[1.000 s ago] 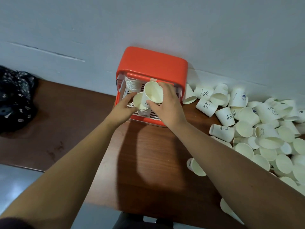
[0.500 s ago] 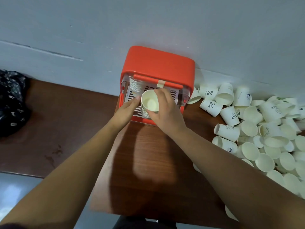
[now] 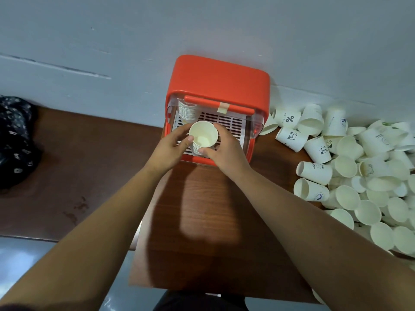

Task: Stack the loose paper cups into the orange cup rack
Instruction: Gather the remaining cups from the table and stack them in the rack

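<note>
Both hands are on it: the left hand and the right hand curl round a short stack of cups, mouth up, at the front of the orange rack. A second stack sits in the rack's back-left corner, and the loose cups lie heaped on the table to the right.

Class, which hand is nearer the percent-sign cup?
Right. The right hand grips the cup stack, apart from the percent-sign cup; the left hand grips the stack's far side.
</note>
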### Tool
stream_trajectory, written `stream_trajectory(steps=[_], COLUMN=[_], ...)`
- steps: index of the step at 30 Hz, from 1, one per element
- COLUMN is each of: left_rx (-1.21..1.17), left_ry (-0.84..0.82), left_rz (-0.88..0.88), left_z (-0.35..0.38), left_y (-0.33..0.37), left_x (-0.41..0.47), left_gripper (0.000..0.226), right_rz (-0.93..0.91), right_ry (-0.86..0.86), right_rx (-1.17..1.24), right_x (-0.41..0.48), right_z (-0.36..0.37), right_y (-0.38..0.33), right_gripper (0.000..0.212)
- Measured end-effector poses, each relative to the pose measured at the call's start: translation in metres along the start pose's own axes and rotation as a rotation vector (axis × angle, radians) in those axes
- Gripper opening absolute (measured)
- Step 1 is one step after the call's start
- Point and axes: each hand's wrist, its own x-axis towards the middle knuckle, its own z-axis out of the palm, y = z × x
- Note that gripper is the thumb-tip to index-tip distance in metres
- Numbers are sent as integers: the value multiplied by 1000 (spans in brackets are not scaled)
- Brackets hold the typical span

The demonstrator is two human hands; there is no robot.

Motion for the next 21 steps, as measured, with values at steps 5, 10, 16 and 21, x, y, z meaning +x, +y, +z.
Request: stream_trajectory(steps=[5, 10, 16, 21], left_rx=[83, 107, 231, 369], left_ry=[121, 268, 200, -20], left_rz=[-74, -125, -154, -89], left_z=[8, 25, 98, 200], left_y=[6, 22, 48, 63], left_x=[-10, -44, -101, -124], left_gripper=[45, 35, 19, 32], right_rz=[-13, -5, 64, 102], right_ry=[-18, 21, 19, -24], right_rx=[-56, -100, -214, -274], right_x=[-13, -59, -142, -218], right_z=[-16, -77, -152, -199], right_y=[5, 34, 117, 184], right_gripper=[86, 64, 60, 57])
